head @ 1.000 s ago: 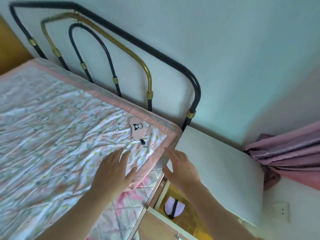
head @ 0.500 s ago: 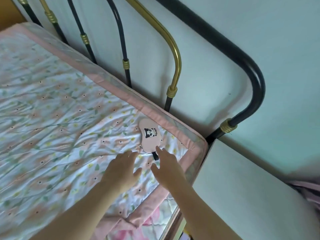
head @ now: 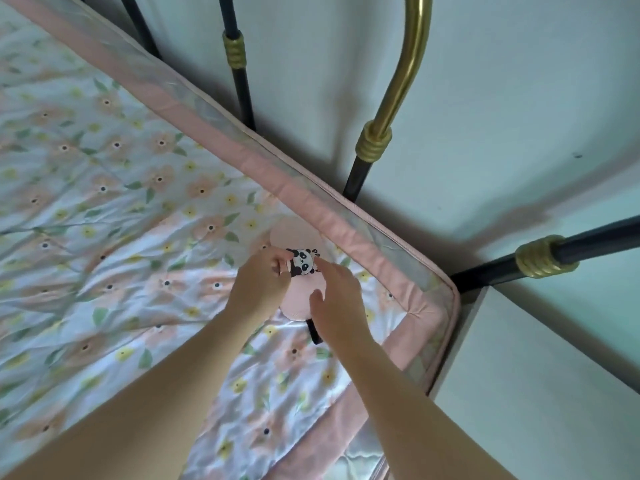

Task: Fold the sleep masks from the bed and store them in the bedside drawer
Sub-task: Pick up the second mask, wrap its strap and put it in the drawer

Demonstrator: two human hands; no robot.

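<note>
Reaching for a mask near the bed corner

Lying flat on the floral quilt, the pink panda sleep mask is met by both outstretched arms. Left hand pinches its left edge with curled fingers; right hand rests open-fingered on its right side, beside the headboard.

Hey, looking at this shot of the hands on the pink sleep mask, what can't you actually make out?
Head view, the only one:
- Pink panda-print sleep mask: both edges hidden under the left hand and right hand; whether the fingers grip it is unclear.
- Black elastic strap: mostly hidden behind the right hand.
- Bedside drawer: out of frame; only the white cabinet top shows.
- Black and brass headboard: top cut off.
</note>
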